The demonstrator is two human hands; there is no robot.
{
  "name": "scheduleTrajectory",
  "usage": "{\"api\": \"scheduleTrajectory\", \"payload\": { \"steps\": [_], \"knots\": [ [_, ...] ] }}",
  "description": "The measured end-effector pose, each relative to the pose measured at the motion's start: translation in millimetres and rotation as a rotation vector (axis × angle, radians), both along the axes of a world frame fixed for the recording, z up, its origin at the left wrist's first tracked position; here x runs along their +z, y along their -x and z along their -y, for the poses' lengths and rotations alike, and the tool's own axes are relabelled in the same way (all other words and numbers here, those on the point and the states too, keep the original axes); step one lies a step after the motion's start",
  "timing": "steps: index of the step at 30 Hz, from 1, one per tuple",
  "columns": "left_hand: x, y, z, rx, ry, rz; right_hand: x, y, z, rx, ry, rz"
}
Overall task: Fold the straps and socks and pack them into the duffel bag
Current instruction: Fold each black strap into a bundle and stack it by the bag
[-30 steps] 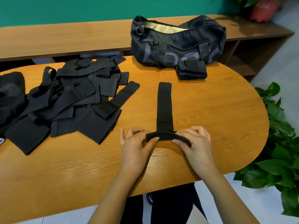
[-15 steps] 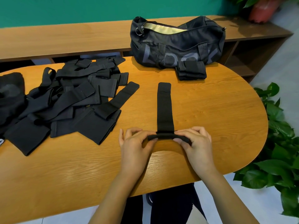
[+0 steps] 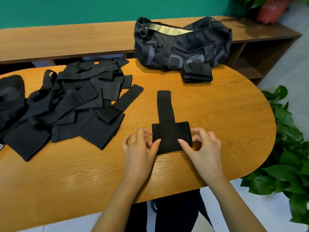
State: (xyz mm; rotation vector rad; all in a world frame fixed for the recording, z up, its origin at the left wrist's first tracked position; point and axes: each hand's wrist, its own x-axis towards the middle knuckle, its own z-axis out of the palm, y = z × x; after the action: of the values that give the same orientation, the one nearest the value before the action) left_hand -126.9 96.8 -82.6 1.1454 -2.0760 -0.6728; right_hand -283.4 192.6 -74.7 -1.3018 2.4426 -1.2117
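A black strap [image 3: 168,131] lies on the wooden table [image 3: 225,131], its near wide end folded over into a flat square with the narrow tail running away from me. My left hand [image 3: 140,148] pinches the fold's left edge and my right hand [image 3: 200,148] pinches its right edge. A heap of unfolded black straps and socks [image 3: 75,102] covers the table's left part. The dark duffel bag [image 3: 182,44] stands at the far edge, its zip open. A small stack of folded straps [image 3: 197,72] sits in front of the bag.
A long wooden bench [image 3: 66,41] runs behind the table under a green wall. Leafy green plants [image 3: 287,148] stand on the floor to the right of the table. A red pot [image 3: 270,10] is at the top right.
The near end of the strap, held as a thin roll before, has been turned forward and now lies as a wide flat fold under my fingers. The visible tail is shorter.
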Motion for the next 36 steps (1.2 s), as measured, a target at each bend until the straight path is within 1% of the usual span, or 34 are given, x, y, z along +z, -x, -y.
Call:
{"api": "scheduleTrajectory", "payload": {
  "steps": [5,7,9,11,13,16,21,30,36],
  "knots": [
    [2,0,-1,-0.008,0.034,0.044,-3,0,2,-0.023,-0.049,-0.068],
    [2,-2,-1,-0.062,0.069,0.045,-3,0,2,-0.022,-0.056,-0.095],
    [2,-4,0,-0.145,0.061,0.054,-3,1,2,-0.026,-0.071,-0.106],
    [2,-5,1,-0.212,0.047,0.111,-4,2,3,-0.017,-0.084,-0.129],
    [3,-4,1,-0.235,0.043,0.162,-4,1,3,0.031,-0.051,-0.171],
    [3,-3,1,-0.209,0.033,0.144,-6,1,1,0.137,0.000,-0.205],
    [3,-1,0,-0.117,0.056,0.129,-10,4,2,0.253,-0.031,-0.227],
    [5,-1,-1,-0.111,0.025,0.062,-11,3,3,0.260,-0.045,-0.241],
    [2,-2,0,-0.172,0.066,0.116,-11,3,5,0.242,-0.037,-0.252]
  ]
}}
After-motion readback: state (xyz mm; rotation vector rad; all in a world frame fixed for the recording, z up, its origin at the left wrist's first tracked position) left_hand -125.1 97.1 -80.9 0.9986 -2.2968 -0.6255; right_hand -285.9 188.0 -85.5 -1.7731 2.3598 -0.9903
